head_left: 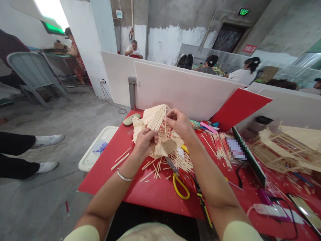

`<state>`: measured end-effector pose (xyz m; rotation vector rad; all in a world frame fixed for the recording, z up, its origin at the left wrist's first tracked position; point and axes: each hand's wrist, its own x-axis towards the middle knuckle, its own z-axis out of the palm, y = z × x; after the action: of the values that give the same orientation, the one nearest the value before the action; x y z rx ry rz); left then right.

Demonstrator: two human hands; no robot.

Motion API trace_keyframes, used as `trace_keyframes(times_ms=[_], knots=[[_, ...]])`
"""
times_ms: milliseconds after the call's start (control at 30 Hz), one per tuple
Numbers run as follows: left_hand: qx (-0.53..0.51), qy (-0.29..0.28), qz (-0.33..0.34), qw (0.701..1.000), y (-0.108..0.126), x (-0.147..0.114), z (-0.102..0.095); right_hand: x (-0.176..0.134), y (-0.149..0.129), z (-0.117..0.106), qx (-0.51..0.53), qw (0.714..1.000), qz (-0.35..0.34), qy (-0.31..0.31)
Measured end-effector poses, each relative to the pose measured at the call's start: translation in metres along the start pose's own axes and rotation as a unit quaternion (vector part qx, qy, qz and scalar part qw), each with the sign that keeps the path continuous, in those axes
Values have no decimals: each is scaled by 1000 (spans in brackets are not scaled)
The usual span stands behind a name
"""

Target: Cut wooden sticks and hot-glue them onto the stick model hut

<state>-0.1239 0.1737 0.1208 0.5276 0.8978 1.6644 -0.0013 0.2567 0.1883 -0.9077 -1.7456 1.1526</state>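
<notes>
A model building of pale wooden sticks (153,117) stands on the red tabletop, its sloping roof covered in rows of sticks. My left hand (146,142) is closed in a pinch at the lower edge of the front roof slope. At the right edge of the same slope, my right hand (179,124) pinches with thumb and forefinger; the thin stick there is partly hidden by the fingertips. Loose cut sticks (184,162) lie heaped below the model. Scissors (181,184) with yellow and red handles rest in front of them, beside a tool with black-and-yellow handles (204,209).
A white partition (180,90) borders the red table (155,190) at the back. To the right are stick bundles (220,147), a phone (235,148), a power strip (271,211) and another stick model (283,147). A white stool (86,160) stands left. Other people sit beyond the partition.
</notes>
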Motion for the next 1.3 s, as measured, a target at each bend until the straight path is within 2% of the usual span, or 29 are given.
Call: trace_keyframes(times_ms=[500, 733, 900, 1167, 1300], knots=[[-1, -5, 7, 1000, -1, 0, -1, 2, 1, 0, -7, 1000, 1, -2], [-53, -30, -26, 998, -5, 6, -8, 1, 2, 0, -11, 1000, -1, -7], [-23, -39, -24, 999, -3, 4, -6, 1, 3, 0, -11, 1000, -1, -4], [-5, -19, 1, 1000, -9, 4, -3, 2, 4, 0, -15, 1000, 3, -8], [-5, -12, -7, 1000, -7, 4, -1, 2, 4, -1, -9, 1000, -1, -11]])
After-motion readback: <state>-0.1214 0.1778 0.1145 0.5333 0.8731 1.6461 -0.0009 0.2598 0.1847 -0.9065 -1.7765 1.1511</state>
